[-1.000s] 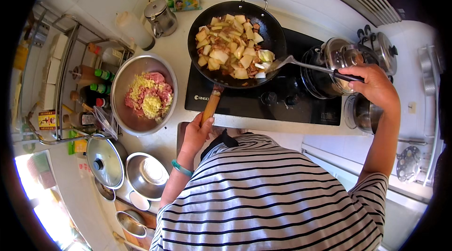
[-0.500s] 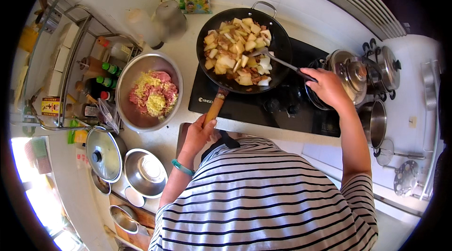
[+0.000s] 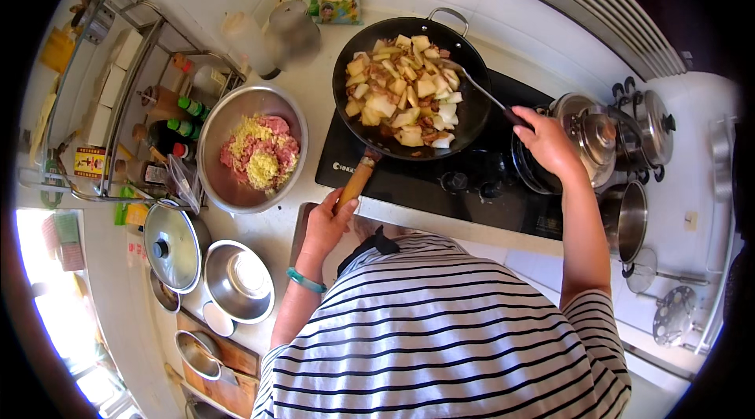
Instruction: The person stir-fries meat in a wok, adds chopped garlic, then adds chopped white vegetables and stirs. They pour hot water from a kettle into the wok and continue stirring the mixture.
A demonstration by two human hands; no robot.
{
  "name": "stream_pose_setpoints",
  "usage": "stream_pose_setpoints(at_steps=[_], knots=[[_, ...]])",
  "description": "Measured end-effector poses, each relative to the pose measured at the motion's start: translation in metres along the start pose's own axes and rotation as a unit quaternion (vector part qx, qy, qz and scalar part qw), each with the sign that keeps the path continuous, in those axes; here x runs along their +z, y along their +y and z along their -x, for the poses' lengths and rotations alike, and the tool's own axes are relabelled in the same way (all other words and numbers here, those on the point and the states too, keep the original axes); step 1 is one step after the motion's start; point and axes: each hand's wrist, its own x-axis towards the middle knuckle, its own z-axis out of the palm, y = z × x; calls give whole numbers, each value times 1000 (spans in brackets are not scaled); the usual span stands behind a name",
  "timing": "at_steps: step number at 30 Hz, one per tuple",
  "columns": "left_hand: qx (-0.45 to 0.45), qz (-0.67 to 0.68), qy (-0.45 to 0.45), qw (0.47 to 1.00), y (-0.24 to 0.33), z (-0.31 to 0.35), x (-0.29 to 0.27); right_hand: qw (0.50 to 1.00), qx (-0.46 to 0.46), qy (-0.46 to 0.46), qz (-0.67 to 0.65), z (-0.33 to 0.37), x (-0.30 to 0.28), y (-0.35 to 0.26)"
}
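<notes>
My L hand (image 3: 330,222) grips the wooden handle (image 3: 358,181) of the wok (image 3: 474,119), upper ctr of frame, & my R hand (image 3: 544,137) clasps the spatula (image 3: 485,90) by pale food chunks (image 3: 405,89), which might spill if I shove too hard.

This is a kitchen, by its modest size probably a home's. A wok (image 3: 470,122) full of food (image 3: 405,93) sits over a black stove (image 3: 393,189) on a counter (image 3: 311,89) against white tiles (image 3: 515,10). Pots (image 3: 625,222) cluster at the right, with a skimmer (image 3: 675,315) near them. To the left are a rack (image 3: 135,101) of bottles (image 3: 161,100), a bowl (image 3: 224,189) of minced meat (image 3: 237,156) and a wooden board (image 3: 238,357).
</notes>
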Motion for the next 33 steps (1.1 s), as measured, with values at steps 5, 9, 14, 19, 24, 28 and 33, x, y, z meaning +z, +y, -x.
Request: stream_pose_setpoints(at_steps=[5, 9, 14, 19, 24, 28, 33], knots=[[7, 31, 6, 999, -8, -3, 1, 998, -28, -47, 14, 26, -33, 27], [51, 37, 20, 998, -23, -9, 2, 990, 32, -34, -131, -4, -47, 30], [19, -25, 35, 999, 40, 7, -8, 989, 26, -42, -141, -65, -56, 30], [-9, -13, 30, 999, 61, 16, -15, 988, 9, -81, -131, -108, -64, 26], [-15, -41, 15, 999, 65, 12, -29, 991, 40, -109, -74, -144, -82, 21], [-14, -16, 3, 1000, 44, 2, -31, 981, 25, -183, -52, -180, -76, 14], [47, -37, 10, 998, 20, -8, -31, 972, -3, -230, -56, -188, -45, -29]])
